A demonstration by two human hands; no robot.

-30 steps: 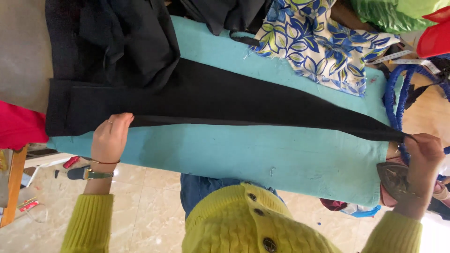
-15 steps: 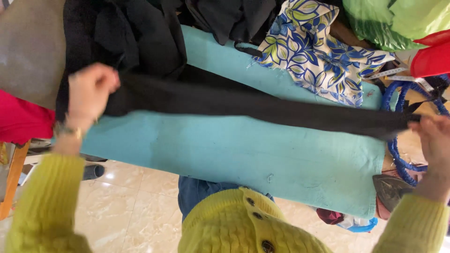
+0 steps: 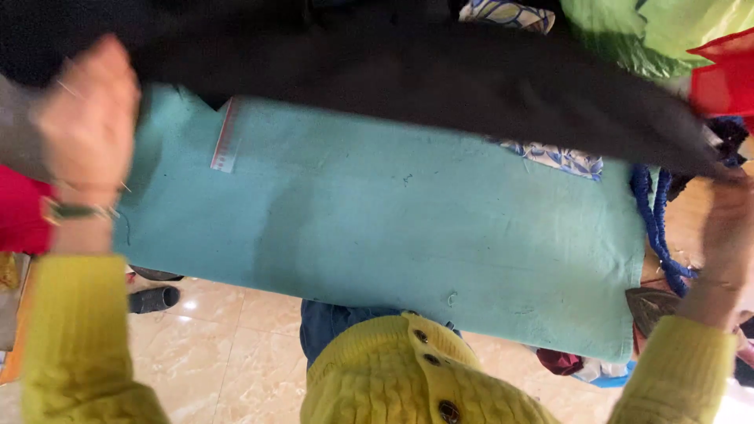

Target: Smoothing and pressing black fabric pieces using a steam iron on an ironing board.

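My left hand [image 3: 88,118] is closed on one end of the black cloth [image 3: 408,78], raised over the board's [image 3: 393,235] left edge. My right hand [image 3: 726,228] grips the other end past the right edge. The cloth hangs stretched above the board's far edge, blurred, off its surface.

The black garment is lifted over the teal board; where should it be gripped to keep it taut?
Grip the black garment at its two far ends, coming in from the board's near side, as the left hand and right hand do. It is long and narrow, so end grips likely keep it stretched above the teal board.
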